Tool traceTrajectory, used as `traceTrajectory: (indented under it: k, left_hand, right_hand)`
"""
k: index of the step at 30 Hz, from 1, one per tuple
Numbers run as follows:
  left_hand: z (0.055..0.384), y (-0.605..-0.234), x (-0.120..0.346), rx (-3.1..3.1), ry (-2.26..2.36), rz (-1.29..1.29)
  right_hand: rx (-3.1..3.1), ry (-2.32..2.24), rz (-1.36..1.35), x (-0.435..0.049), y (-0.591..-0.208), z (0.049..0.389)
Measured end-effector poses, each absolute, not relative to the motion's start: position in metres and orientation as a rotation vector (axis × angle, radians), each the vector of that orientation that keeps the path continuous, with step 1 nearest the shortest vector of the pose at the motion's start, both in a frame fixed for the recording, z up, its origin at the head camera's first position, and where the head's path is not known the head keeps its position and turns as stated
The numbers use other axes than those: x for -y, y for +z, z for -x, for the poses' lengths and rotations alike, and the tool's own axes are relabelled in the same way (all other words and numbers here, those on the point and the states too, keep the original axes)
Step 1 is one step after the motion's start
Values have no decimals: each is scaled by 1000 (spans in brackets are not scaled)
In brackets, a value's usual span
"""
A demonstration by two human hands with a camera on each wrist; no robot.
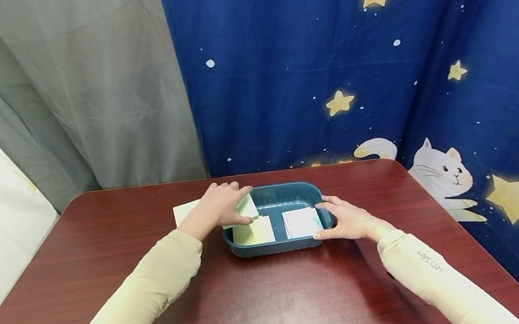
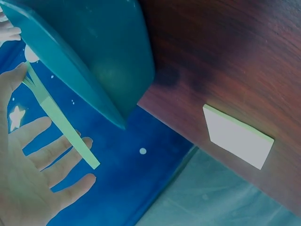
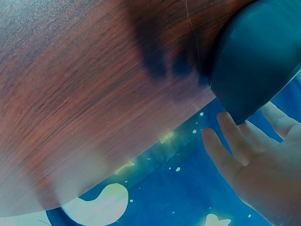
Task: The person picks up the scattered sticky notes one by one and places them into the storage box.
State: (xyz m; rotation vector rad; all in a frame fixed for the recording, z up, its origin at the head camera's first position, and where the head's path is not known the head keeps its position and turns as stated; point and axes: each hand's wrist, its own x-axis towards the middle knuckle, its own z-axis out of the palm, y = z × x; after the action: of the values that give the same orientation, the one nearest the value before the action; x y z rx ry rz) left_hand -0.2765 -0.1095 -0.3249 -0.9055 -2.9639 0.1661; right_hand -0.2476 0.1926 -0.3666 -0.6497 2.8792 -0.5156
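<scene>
My left hand (image 1: 220, 205) pinches a thin stack of pale green note paper (image 1: 246, 207) above the left end of a dark teal plastic bin (image 1: 277, 248). In the left wrist view this stack (image 2: 63, 125) is edge-on, the thumb on one side and spread fingers behind it. At the bin's right end, my right hand (image 1: 350, 220) touches the rim with thumb and fingers spread apart. Inside the bin lie a pale yellow stack of note paper (image 1: 253, 232) on the left and a white stack (image 1: 303, 223) on the right.
Another pale stack of paper (image 1: 184, 210) lies on the reddish-brown table (image 1: 286, 299), left of the bin and partly behind my left hand. A grey curtain (image 1: 100, 95) and a blue star-patterned curtain (image 1: 268, 74) hang beyond the table's far edge.
</scene>
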Motion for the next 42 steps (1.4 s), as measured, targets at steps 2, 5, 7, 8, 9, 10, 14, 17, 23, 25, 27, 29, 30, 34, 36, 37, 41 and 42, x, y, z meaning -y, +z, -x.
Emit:
traceTrajectory:
  k: [2,5,7,8,9,10,14,17,23,25,27,29,30,34,36,37,41,42]
  left_hand:
    - [277,-327,107,2968,180,916]
    - [277,-331,103,2983,192,929]
    - [278,-334,102,2999,201,930]
    - [278,-336,101,3007,205,930]
    - [278,-338,100,3013,209,931]
    - [278,-340,100,3018,215,931]
    - [278,-346,98,3035,232,942]
    - [278,-349,96,3045,243,966]
    - [277,-353,92,3056,272,1005]
    - [278,-356,92,3060,275,1009]
    - [279,-359,92,3067,270,1012]
    - [280,-363,92,3078,270,1012]
    - [281,-366,92,3081,269,1012]
    - [282,-373,92,3099,272,1000]
    - [282,-375,92,3103,262,997]
    - [282,-376,92,3106,259,994]
    - [281,-378,91,3098,246,1001]
    - [280,-379,91,3091,248,1004]
  right_hand:
    - [-2880,-516,649,-193,-367,248]
    - [-2880,-518,647,-193,-367,248]
    - [-2879,-520,645,-193,-367,248]
    - [-2878,-521,645,-193,-367,248]
    - [-2877,-522,644,-193,-367,248]
    - [-2877,-522,644,-193,-367,248]
    - [-2880,-521,652,-193,-367,248]
    - [-2883,-520,662,-194,-367,248]
    - [-2886,-522,671,-194,-369,249]
    - [-2886,-525,668,-194,-369,249]
    - [-2885,-528,666,-194,-370,249]
    - [-2883,-530,659,-194,-370,249]
    - [-2881,-532,656,-194,-370,249]
    - [-2880,-540,649,-194,-371,249]
    - [-2880,-542,649,-194,-371,249]
    - [-2881,-542,649,-194,-371,249]
    - [-2885,-538,656,-194,-371,249]
    - [-2884,-538,657,-194,-371,249]
